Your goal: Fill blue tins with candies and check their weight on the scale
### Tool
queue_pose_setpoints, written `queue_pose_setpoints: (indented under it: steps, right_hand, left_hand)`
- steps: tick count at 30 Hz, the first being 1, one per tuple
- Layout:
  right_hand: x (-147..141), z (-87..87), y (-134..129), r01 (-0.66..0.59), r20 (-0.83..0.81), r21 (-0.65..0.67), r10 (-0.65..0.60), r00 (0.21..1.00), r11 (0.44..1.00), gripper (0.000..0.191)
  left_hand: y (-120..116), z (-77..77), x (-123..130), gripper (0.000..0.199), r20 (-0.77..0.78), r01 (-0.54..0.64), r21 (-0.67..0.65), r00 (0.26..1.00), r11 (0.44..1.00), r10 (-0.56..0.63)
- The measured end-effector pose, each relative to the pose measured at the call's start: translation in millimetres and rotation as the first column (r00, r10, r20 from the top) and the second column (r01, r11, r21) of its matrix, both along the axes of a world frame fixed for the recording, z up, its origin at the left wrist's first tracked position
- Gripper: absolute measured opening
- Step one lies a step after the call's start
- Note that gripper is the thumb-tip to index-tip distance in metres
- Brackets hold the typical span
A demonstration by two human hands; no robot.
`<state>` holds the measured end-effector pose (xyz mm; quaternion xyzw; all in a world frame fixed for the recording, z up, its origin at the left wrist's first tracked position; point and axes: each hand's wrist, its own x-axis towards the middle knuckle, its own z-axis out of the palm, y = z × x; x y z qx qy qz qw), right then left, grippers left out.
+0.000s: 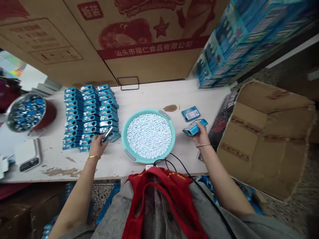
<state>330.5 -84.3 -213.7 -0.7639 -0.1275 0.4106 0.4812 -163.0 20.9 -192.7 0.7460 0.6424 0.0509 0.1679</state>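
Note:
My left hand [96, 146] is closed round a shiny metal scoop [107, 134], at the near right corner of the rows of small blue boxes [91, 122]. A blue box [115, 136] lies just beside the scoop. My right hand [201, 135] grips a blue box [195, 127] right of the basin. Another blue box [190, 114] lies flat just beyond it. Between my hands stands a turquoise basin [124, 132] full of small white pieces.
Large cartons [154, 66] line the back. Stacked blue packs [224, 49] stand back right, above an open cardboard box [254, 159]. At left are a metal bowl [47, 114] of blue packets and a scale [26, 151]. A black cable [184, 166] crosses the front edge.

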Motion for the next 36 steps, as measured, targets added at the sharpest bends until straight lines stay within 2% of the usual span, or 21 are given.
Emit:
queue_pose_setpoints:
  steps: [2,4,6,7,9,10,12,18,22,26,29,31,36]
  right_hand:
    - [-6,16.2,-2,0.001,-0.127,0.101,0.012,0.992,0.995,0.061]
    - [-14,30.0,-4,0.090,-0.373,0.223,0.000,0.928,0.971,0.056]
    - [-23,39.3,-5,0.213,-0.582,0.281,-0.010,0.813,0.936,0.048]
    - [-27,42.2,-5,0.253,-0.639,0.286,-0.013,0.769,0.924,0.045]
    - [-34,45.9,-5,0.266,-0.664,0.287,-0.009,0.748,0.920,0.040]
    - [-36,47.5,-6,0.268,-0.666,0.294,-0.005,0.746,0.918,0.038]
    - [-39,50.9,-9,0.291,-0.680,0.313,0.000,0.733,0.904,0.035]
    - [-41,60.6,-25,0.305,-0.728,0.388,0.086,0.680,0.870,0.037]
    - [-46,58.1,-29,0.294,-0.719,0.384,0.084,0.690,0.875,0.038]
    - [-55,54.1,-32,0.263,-0.765,0.292,0.060,0.641,0.920,0.051]
    - [-66,50.9,-39,0.250,-0.813,0.199,0.017,0.582,0.947,0.060]
    - [-74,48.0,-44,0.212,-0.815,0.178,0.024,0.579,0.961,0.057]
    - [-86,39.2,-49,0.019,-0.619,0.307,0.184,0.764,0.951,0.036]
  left_hand:
    - [-6,8.0,11,0.053,-0.022,-0.050,0.121,0.998,0.991,0.053]
    - [-15,22.4,27,0.048,-0.022,-0.035,0.167,0.999,0.985,0.039]
    - [-25,37.0,50,0.033,0.017,0.131,0.029,0.991,0.991,-0.132]
    - [-30,42.1,62,0.027,0.038,0.244,-0.091,0.970,0.966,-0.241]
    - [-40,45.3,89,0.020,0.040,0.401,-0.321,0.911,0.858,-0.411]
    - [-45,42.9,102,0.016,0.016,0.416,-0.400,0.894,0.817,-0.448]
    - [-54,30.9,127,0.009,-0.033,0.385,-0.462,0.893,0.799,-0.450]
    - [-62,-27.6,208,0.016,-0.045,0.280,-0.382,0.946,0.881,-0.321]
    - [-54,-52.7,247,0.022,0.021,0.246,-0.312,0.967,0.917,-0.253]
    - [-50,-58.0,244,0.023,0.124,0.259,-0.266,0.964,0.928,-0.233]
    - [-48,-49.7,227,0.025,0.198,0.294,-0.235,0.948,0.927,-0.250]
    - [-45,-38.9,214,0.027,0.242,0.333,-0.210,0.929,0.919,-0.281]
    - [-34,-0.4,185,0.029,0.314,0.443,-0.138,0.868,0.886,-0.385]
